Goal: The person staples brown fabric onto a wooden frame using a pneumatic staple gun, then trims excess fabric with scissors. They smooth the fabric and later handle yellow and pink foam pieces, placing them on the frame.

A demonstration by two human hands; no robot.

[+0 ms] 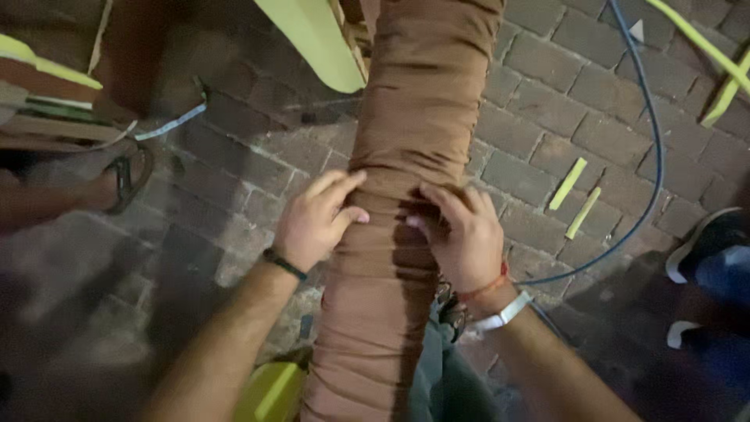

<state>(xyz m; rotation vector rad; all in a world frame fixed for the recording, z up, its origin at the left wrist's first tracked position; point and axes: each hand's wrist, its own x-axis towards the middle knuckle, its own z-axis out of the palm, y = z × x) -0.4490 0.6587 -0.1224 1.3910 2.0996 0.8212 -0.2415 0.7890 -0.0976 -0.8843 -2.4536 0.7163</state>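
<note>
Nearest the lens: two bare forearms, and between them the lower end of a brown fabric roll, long, padded, wrinkled in bands, running from the bottom edge up past the top of frame.

Left hand lies flat on the roll's left flank, fingers spread across the cloth, thumb pointing inward; a dark band sits on that wrist. It presses rather than clasps. Right hand is on the right flank, fingers curled and bunching a fold of fabric near the middle (a pinch on cloth, not a grip around the whole roll). Orange thread and a white band mark that wrist.

Judgement: the hands seem to be smoothing or tightening the cover. Done well, the flat hand anchors while the pinching hand draws the slack evenly, so the wrinkles do not stack in one place.

Around: brick paving beneath. A blue cable curves down the right side. Two yellow strips lie on the bricks, well apart from the roll. A yellow-green board leans in at top. Someone's sandalled foot at far left; a shoe at far right.
</note>
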